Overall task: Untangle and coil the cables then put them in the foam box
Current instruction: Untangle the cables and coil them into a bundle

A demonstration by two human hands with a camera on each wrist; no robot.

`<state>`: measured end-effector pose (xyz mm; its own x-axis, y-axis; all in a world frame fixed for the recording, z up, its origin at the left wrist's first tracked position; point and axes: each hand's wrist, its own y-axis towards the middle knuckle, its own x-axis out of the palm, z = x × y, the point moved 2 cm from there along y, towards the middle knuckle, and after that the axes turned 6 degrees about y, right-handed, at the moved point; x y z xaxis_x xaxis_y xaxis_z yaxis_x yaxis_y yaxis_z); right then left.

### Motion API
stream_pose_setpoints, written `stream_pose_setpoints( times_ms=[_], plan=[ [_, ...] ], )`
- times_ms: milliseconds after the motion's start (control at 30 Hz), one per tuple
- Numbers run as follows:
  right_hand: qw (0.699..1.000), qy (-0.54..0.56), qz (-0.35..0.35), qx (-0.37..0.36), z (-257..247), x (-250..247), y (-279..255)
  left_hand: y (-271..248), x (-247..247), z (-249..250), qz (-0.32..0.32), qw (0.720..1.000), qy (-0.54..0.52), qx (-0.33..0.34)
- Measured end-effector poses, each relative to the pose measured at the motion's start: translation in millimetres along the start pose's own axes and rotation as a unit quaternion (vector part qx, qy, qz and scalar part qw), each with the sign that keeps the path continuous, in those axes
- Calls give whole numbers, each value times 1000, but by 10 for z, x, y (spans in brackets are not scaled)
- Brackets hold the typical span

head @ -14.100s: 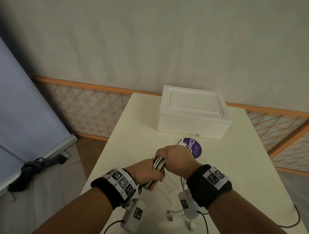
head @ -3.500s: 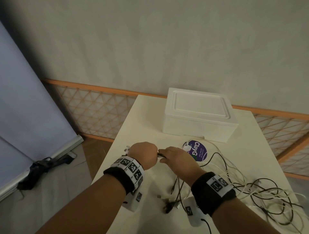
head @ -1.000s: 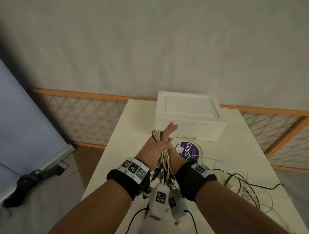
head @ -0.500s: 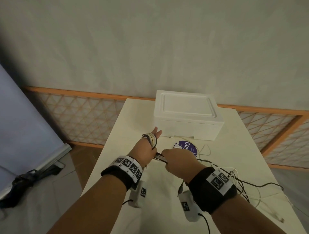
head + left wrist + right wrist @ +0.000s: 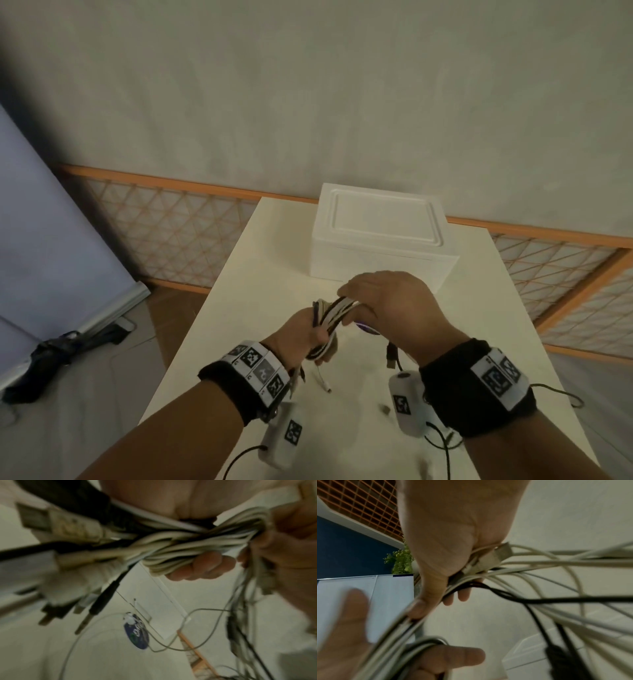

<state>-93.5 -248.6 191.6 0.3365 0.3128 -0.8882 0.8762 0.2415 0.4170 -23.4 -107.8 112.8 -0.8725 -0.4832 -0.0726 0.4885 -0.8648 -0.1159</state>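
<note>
A: How is the bundle of cables held?

B: It is gripped from two sides, in the air above the table, just in front of the foam box. The left hand is wrapped about the near end, its fingers curled under the white and black strands. The far end is gripped by the right hand, the thumb and fingers being clamped on the strands.

A: Is the bundle seen to be fully coiled?

B: Not wholly. Loops are seen packed together between the hands, but several plugs are left hanging below the left hand in the left wrist view, and loose strands are seen trailing away from the right hand towards the foam box. How far they run cannot be told from the blurred pictures.

A: And the foam box itself?

B: It is stood at the far end of the table with its lid on, apart from both hands. A round purple sticker is seen on the table in front of the foam box, partly covered by the right hand in the head view.

A: Is anything else lying near the foam box?

B: A thin white lead end is seen on the table in front of it, below the left hand.
</note>
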Motion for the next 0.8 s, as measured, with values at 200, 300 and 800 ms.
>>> stream_pose_setpoints(
  times_ms=[200,300,800],
  plan=[
    [992,35,5,122,340,249,-119,89,-64,53,98,885,454,-40],
    [959,26,-93,267,507,678,-394,119,-259,-14,104,800,589,-47],
    [880,-162,-137,425,1064,439,-1030,2,-911,-345,123,730,648,-177]
  ],
)
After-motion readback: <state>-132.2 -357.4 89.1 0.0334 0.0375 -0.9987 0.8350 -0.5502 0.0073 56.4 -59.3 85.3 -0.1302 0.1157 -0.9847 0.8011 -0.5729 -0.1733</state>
